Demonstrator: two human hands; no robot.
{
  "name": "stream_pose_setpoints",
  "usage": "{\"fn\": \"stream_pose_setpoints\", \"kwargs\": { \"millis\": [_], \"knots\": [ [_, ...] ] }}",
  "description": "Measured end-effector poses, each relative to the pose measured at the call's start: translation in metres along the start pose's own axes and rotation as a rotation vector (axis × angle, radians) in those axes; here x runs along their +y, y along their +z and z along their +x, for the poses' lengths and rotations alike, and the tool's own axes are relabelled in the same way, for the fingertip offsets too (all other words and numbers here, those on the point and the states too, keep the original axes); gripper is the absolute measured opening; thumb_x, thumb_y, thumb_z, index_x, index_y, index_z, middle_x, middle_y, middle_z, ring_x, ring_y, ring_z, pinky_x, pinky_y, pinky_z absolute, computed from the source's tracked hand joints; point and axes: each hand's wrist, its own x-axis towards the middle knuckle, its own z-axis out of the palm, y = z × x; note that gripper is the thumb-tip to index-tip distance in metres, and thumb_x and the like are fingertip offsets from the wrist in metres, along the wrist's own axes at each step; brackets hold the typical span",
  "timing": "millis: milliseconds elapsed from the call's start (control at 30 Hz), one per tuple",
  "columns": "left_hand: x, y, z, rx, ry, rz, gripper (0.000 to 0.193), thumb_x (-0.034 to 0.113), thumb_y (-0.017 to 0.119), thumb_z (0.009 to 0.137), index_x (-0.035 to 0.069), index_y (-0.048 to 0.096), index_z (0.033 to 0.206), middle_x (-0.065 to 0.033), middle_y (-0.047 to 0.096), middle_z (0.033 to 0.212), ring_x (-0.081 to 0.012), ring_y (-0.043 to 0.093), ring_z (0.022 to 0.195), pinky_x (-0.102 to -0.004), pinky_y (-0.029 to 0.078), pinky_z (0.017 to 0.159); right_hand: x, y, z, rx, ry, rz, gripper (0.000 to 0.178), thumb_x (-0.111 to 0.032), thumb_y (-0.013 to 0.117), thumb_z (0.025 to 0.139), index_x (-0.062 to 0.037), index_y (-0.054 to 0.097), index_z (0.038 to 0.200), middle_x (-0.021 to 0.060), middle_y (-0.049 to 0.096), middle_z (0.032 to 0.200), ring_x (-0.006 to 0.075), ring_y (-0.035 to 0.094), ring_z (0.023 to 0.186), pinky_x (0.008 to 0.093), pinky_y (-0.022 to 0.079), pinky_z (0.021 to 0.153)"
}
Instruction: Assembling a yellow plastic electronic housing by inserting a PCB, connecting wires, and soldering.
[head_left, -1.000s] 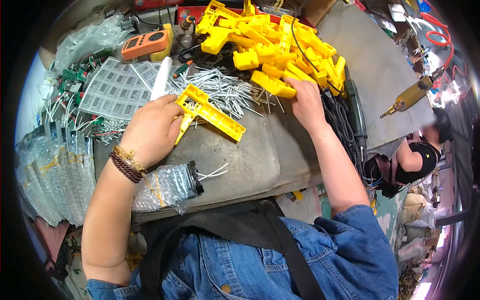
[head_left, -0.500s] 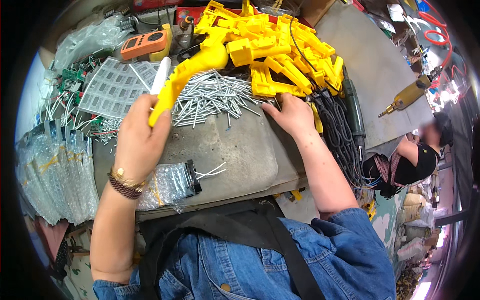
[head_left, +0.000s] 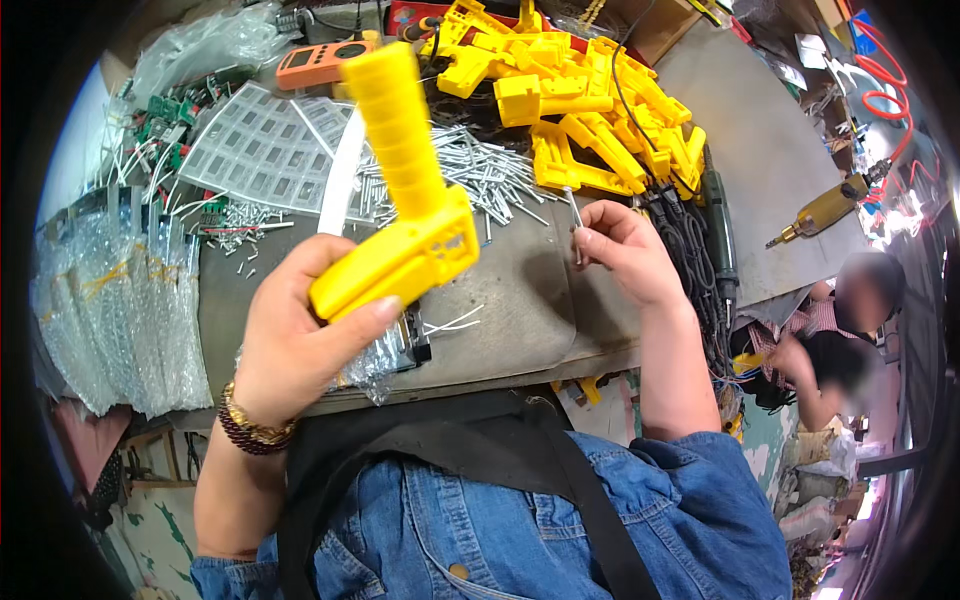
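Observation:
My left hand (head_left: pixel 300 335) is closed round one end of a yellow plastic housing (head_left: pixel 400 262). The housing has a ribbed handle pointing up and away, and small holes show in its side. Over the right part of the bench my right hand (head_left: pixel 640 262) pinches a long thin metal pin (head_left: pixel 573 208) between thumb and fingers. Beyond my hands lies a heap of similar silver pins (head_left: pixel 490 170). Farther back is a pile of yellow plastic housings (head_left: pixel 590 110). A plastic-wrapped part (head_left: pixel 380 362) with white wires lies partly hidden beneath my left hand.
A clear sheet of small rectangular windows (head_left: pixel 260 150), a white strip (head_left: pixel 343 185) and an orange meter (head_left: pixel 318 65) lie back left. Bubble-wrapped packs (head_left: pixel 140 310) fill the left edge. Black cables (head_left: pixel 680 250) and a dark power screwdriver (head_left: pixel 717 230) lie right. Another person (head_left: pixel 830 330) sits beyond.
My left hand has turned the yellow housing so its ribbed handle points up, and brought it nearer. My right hand has drawn back from the pile's edge with a metal pin.

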Motion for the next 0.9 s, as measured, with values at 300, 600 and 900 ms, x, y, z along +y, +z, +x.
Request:
{"fn": "stream_pose_setpoints", "kwargs": {
  "millis": [300,600,900],
  "knots": [
    [0.008,0.004,-0.021,-0.020,0.263,0.411,0.024,0.015,0.077,0.083,0.002,0.063,0.099,-0.0071,0.065,0.075,-0.0126,0.063,0.067,-0.0276,0.049,0.062,-0.048,0.082,-0.018,0.023,-0.822,-0.784,0.020,0.003,0.070,0.080,-0.0038,0.064,0.098,0.0100,0.065,0.095,0.0256,0.064,0.086,0.0328,0.051,0.078],
    [0.022,-0.018,-0.026,-0.130,0.401,0.529,0.029,0.017,0.077,0.081,-0.001,0.063,0.098,-0.0071,0.064,0.083,-0.0139,0.061,0.073,-0.0276,0.047,0.067,-0.100,0.101,-0.022,-0.225,-1.396,-1.637,0.015,-0.018,0.066,0.070,-0.0144,0.065,0.085,-0.0035,0.060,0.089,0.0134,0.060,0.084,0.0290,0.048,0.073],
    [0.020,-0.022,-0.016,-0.203,0.366,0.326,0.031,0.019,0.076,0.083,-0.001,0.061,0.103,-0.0028,0.059,0.089,-0.0101,0.058,0.077,-0.0267,0.047,0.070,-0.143,0.101,-0.005,-0.397,-1.707,-1.325,0.027,-0.008,0.072,0.075,-0.0175,0.073,0.100,0.0014,0.062,0.104,0.0195,0.057,0.082,0.0326,0.047,0.071]
  ]
}}
